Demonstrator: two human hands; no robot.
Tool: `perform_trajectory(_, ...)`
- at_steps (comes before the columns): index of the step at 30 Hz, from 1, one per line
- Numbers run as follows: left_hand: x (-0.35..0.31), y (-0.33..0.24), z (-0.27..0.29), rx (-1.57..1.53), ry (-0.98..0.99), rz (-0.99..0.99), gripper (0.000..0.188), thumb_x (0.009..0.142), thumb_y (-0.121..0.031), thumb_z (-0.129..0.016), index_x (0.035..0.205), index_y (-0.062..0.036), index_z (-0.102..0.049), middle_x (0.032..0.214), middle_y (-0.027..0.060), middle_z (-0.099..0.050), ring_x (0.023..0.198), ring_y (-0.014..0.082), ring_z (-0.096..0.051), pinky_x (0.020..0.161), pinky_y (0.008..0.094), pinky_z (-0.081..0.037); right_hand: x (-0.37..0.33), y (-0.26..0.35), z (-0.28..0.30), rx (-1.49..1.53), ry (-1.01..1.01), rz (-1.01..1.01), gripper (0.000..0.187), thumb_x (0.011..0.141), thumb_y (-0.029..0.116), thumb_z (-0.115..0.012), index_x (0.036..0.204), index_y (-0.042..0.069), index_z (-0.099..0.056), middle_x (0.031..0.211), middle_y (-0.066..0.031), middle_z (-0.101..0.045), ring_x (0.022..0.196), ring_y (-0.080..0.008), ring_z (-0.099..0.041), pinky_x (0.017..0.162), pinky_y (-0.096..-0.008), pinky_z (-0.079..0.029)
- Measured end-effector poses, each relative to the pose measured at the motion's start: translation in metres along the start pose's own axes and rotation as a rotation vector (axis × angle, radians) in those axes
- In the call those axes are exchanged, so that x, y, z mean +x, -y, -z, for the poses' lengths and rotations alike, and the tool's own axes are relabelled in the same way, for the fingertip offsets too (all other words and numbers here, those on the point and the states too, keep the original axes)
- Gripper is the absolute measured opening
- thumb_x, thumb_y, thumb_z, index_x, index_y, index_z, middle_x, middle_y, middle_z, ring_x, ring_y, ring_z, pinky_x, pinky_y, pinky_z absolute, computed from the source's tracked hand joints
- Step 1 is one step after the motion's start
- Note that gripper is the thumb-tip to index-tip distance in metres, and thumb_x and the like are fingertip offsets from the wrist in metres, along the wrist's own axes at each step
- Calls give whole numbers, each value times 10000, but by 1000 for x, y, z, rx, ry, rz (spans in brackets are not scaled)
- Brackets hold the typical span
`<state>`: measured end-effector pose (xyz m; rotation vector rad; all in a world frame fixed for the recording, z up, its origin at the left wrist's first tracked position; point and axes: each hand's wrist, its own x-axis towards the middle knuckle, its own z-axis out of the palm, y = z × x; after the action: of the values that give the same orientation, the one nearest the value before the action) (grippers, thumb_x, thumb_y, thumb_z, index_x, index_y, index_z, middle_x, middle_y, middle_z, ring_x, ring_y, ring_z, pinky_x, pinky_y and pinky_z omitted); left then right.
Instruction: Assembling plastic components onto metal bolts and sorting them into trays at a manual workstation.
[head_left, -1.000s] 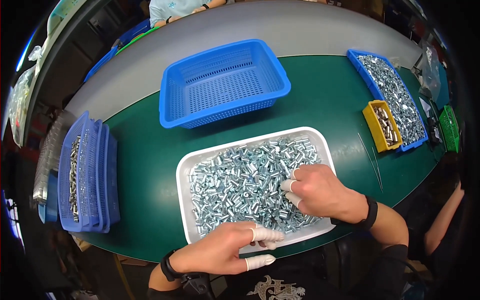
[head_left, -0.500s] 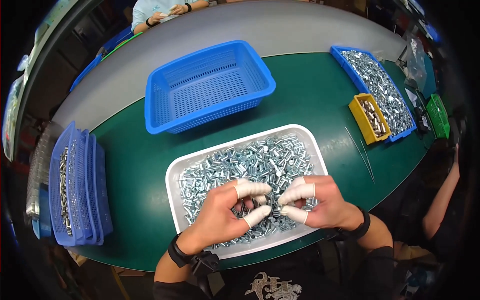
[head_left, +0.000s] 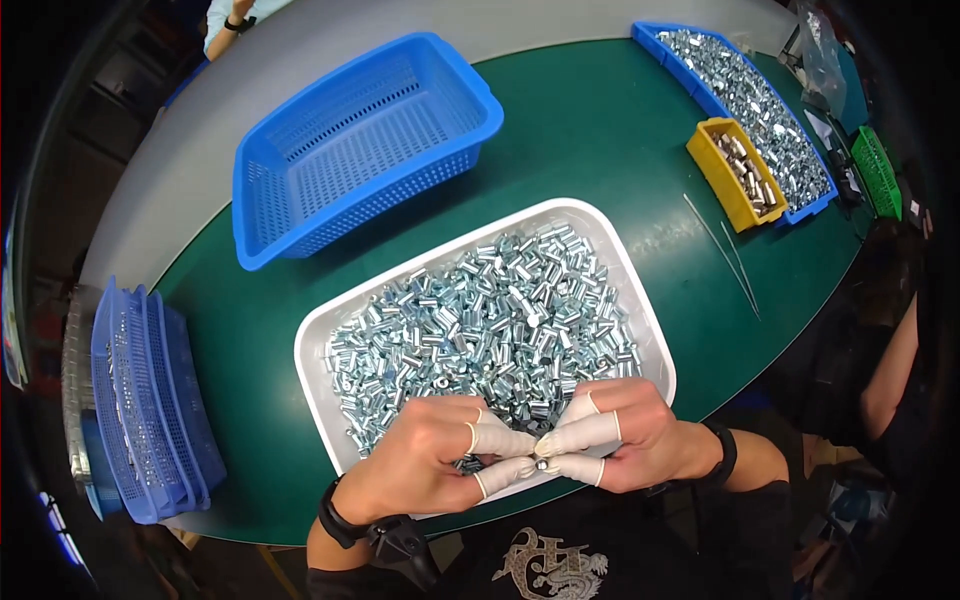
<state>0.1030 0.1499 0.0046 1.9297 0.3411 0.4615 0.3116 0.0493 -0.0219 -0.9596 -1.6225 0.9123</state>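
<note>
My left hand [head_left: 440, 448] and my right hand [head_left: 622, 437] meet over the near edge of a white tray [head_left: 318, 400], with pale finger cots on the thumbs and fingers. Both are closed in a pinch, fingertips touching. Between the thumb tips shows the round end of one small silvery metal sleeve [head_left: 541, 464]; the fingers hide the rest of it. Many loose metal sleeves [head_left: 480, 320], short and cylindrical, some with a flanged end, fill the tray below. What else may lie in the curled left fingers is hidden.
Beyond the tray stands a blue perforated basket [head_left: 350, 215]. Nested blue baskets [head_left: 165, 400] are at the left. On the right are a yellow bin [head_left: 715, 170] of metal pieces, a blue tray [head_left: 690, 85] of small parts, tweezers [head_left: 738, 265] and a green basket [head_left: 875, 170]. Another person's arm [head_left: 232, 25] shows at the far edge.
My hands have come together from slightly apart and moved toward the tray's near edge, the sleeve's end now showing between the thumbs. The whole view has shifted and tilted.
</note>
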Motion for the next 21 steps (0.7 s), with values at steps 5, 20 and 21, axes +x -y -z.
perform_trajectory(5, 0, 2, 5, 3, 117, 56, 115, 733, -25, -785, 841, -45, -748, 747, 86, -710, 576, 183, -623, 522, 281, -455, -10, -6, -1, 73, 11, -73, 217, 700, 2, -782, 908, 39, -732, 719, -46, -642, 567, -179, -577, 497, -289, -456)
perform_trajectory(20, 6, 15, 13, 571, -491, 358, 283, 673, -32, -823, 936, -29, -717, 657, 37, -541, 560, 135, -488, 495, 267, -386, -13, -16, 4, 27, 91, -49, 250, 667, 2, -757, 913, -12, -716, 692, -77, -640, 484, -180, -545, 427, -265, -416)
perform_trajectory(21, 5, 16, 14, 565, -488, 356, 292, 670, -34, -825, 941, -29, -715, 657, 38, -540, 563, 137, -490, 496, 269, -388, -13, -16, 4, 48, 84, -62, 249, 665, -3, -756, 910, -14, -715, 694, -79, -642, 488, -179, -550, 429, -264, -418)
